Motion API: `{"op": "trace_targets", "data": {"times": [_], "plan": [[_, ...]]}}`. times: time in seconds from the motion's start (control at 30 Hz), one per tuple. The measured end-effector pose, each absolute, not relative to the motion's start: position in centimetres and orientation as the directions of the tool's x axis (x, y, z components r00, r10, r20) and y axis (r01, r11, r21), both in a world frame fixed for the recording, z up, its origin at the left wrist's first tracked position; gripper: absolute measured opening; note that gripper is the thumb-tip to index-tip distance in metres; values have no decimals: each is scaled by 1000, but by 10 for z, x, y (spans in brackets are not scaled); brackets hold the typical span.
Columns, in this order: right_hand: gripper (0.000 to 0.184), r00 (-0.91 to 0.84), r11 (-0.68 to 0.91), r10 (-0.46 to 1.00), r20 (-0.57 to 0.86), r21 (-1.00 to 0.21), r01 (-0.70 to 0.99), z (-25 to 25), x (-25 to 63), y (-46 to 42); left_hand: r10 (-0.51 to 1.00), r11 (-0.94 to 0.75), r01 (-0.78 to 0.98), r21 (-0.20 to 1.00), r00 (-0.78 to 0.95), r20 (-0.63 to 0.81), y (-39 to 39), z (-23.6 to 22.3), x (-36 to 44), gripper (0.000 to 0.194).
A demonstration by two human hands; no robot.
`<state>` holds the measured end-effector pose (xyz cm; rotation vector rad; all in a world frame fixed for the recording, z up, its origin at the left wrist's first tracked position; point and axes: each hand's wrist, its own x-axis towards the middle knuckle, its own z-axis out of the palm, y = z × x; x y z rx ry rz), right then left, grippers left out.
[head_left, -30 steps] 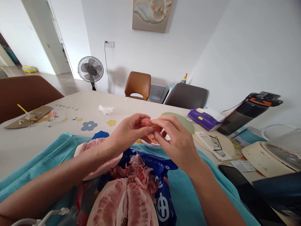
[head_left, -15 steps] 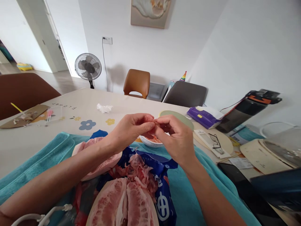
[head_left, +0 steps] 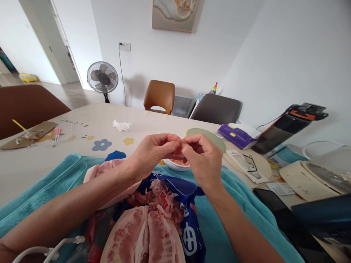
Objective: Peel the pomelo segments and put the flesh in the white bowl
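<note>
My left hand (head_left: 153, 151) is closed, with thumb and fingers pinching a small pink piece of pomelo flesh (head_left: 178, 149). Fingertip to fingertip with it, my right hand (head_left: 204, 159) also pinches the piece. Just below and behind them is a white bowl (head_left: 177, 167) of orange-pink pulp, partly covered by my hands. Nearer me lies a cut pomelo (head_left: 164, 237) with pink segments showing. Torn membrane scraps (head_left: 161, 201) are heaped on a blue printed plastic bag (head_left: 193, 233). Another pomelo part (head_left: 105, 170) sits partly behind my left forearm.
A teal towel (head_left: 219, 226) lies under the bag. Along the right are a purple tissue pack (head_left: 237, 137), glasses (head_left: 251, 164), a phone (head_left: 282, 215), a dark bottle (head_left: 285, 128) and a cream appliance (head_left: 307, 179). Crumpled tissue (head_left: 122, 125) and cardboard with scraps (head_left: 30, 136) lie to the left.
My right hand has shifted slightly left and its fingers have turned inward. More of the pink pomelo piece shows between my fingertips. Both hands stay together over the bowl.
</note>
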<state>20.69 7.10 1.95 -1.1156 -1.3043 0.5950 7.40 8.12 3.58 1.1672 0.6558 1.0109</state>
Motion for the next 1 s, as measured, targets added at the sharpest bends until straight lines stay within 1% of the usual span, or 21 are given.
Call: {"op": "trace_targets", "data": {"times": [0.13,0.3,0.43,0.53,0.6,0.77,0.9,1.0], "plan": [[2,184,320,929,320,-947,30,19,213,77,894,57,-290,955,440,80,80,39,74,14],[12,35,149,989,145,-971,-189,22,221,84,888,40,-296,954,449,102,84,36,71,13],[14,-130,-11,991,29,-953,-303,22,227,91,857,50,-320,946,500,124,90,30,66,14],[15,-192,-92,981,-26,-934,-344,18,231,96,850,69,-344,936,512,125,93,29,64,14],[15,-197,-100,980,-29,-928,-359,17,231,98,845,76,-348,934,520,125,94,29,64,14],[12,-189,-29,981,45,-928,-372,17,231,99,851,107,-338,935,518,90,99,28,63,15],[11,-178,-28,983,42,-926,-376,20,230,97,863,104,-336,936,498,83,99,27,63,16],[10,-140,-4,988,58,-914,-406,21,232,97,886,148,-352,924,463,34,98,27,62,12]]}}
